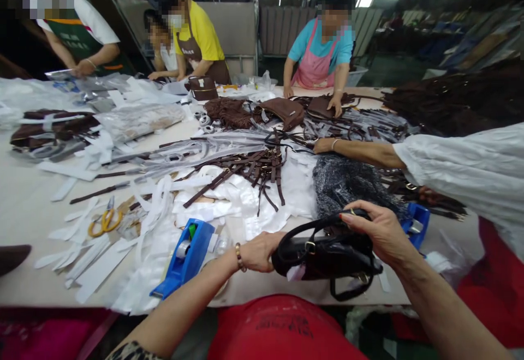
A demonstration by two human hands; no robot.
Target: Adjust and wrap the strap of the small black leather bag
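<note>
A black handbag (323, 259) with gold buckles and a strap hangs tilted above the near table edge, between my two hands. My left hand (262, 251), with a beaded bracelet at the wrist, grips its left end; the fingertips are partly hidden behind the bag. At its upper right, my right hand (374, 232) has its fingers curled over the top and strap. A small pale tag hangs at the bag's lower left. Behind the bag lies a dark, speckled woven piece (352, 180). Left of my left hand stands a blue tape dispenser (186, 259).
Brown straps (262, 166) with buckles lie mid-table beside white paper strips. Yellow-handled scissors (107, 221) rest at the left. A second blue dispenser (417, 226) stands at the right. A co-worker's arm (364, 153) reaches in from the right; several people work across the table.
</note>
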